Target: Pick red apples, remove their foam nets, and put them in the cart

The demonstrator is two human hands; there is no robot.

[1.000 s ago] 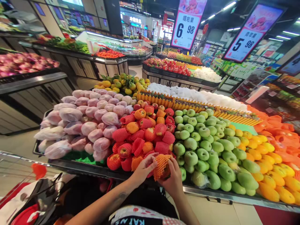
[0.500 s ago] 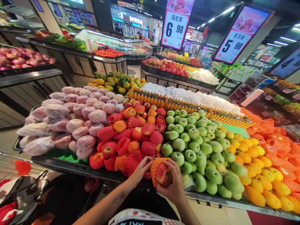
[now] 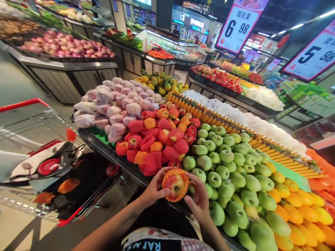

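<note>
**Red apple in both hands over the fruit stand**

Supermarket fruit worktop [image 3: 110,148] ahead: my left hand [image 3: 153,188] and right hand [image 3: 200,198] both grip one red apple [image 3: 176,184] in its orange foam net, near edge. Inspection step, I judge; next needs turning it. Price signs [image 3: 239,26] read 6.98 and 5.98.

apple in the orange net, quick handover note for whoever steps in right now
Left hand: holds the apple's left side.
Right hand: cups its right side and underside.
Apple: red-yellow, in an orange foam net, lifted off the display, at the front edge of the netted apple pile, green apples to its right.
Done: one apple picked up.
Left: shopping cart at the left; no apple visible in it.
</note>
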